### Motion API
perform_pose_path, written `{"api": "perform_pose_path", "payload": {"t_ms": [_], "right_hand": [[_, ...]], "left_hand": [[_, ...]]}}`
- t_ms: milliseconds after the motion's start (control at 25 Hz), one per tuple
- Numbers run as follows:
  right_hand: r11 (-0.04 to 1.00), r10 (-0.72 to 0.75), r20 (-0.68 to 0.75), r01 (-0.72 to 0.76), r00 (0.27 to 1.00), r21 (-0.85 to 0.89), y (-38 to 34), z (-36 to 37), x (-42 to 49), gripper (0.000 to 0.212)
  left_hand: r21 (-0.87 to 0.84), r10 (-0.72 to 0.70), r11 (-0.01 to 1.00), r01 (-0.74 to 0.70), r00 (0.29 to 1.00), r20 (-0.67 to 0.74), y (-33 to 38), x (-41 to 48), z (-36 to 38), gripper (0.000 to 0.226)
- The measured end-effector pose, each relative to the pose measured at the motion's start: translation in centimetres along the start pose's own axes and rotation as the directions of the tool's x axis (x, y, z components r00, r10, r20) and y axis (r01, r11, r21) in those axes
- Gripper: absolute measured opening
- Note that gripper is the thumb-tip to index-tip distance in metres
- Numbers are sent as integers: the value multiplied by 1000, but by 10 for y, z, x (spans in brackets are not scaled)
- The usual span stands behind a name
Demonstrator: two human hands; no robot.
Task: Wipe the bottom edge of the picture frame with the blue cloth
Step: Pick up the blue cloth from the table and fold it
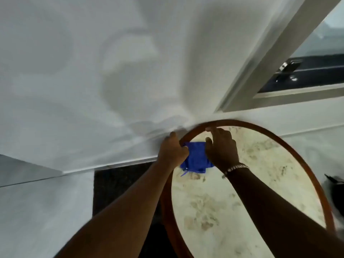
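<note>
Left hand fingers clenched on blue cloth, pressed at the round wooden picture frame rim's far-left arc. Right hand fingers curled over the rim beside the cloth, bracelet on wrist. White wall behind.

The floor below me was pale grey and smooth, with a dark speckled strip running along the foot of the white wall. The round picture frame stood close against that wall, its brown wooden rim around a cream, mottled face; whether its lower edge rested on the floor I could not tell, since it ran out of view. Near the frame's right side something dark lay blurred on the pale floor.
</note>
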State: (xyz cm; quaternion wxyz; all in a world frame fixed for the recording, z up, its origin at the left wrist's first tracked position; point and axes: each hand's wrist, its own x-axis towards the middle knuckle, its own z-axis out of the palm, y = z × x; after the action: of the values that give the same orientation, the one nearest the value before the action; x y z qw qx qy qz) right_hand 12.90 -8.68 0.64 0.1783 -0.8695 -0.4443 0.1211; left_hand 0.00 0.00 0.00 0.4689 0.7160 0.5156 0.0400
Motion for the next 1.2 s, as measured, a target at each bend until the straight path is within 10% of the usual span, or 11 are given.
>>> {"api": "perform_pose_path", "payload": {"t_ms": [360, 760, 1000, 1200], "right_hand": [[819, 405, 85, -403, 910, 409, 28, 70, -5, 50], [503, 306, -231, 49, 923, 863, -101, -89, 15, 40], [476, 84, -553, 454, 829, 753, -225, -241, 26, 42], [351, -98, -760, 737, 642, 578, -331, -378, 16, 39]], "left_hand": [[-445, -256, 867, 224, 967, -13, -16, 19, 76, 18], [-699, 155, 692, -180, 983, -100, 86, -39, -98, 35], [-421, 464, 682, -598, 799, -382, 213, -102, -235, 38], [-108, 596, 494, -863, 426, -681, 305, -183, -348, 36]]}}
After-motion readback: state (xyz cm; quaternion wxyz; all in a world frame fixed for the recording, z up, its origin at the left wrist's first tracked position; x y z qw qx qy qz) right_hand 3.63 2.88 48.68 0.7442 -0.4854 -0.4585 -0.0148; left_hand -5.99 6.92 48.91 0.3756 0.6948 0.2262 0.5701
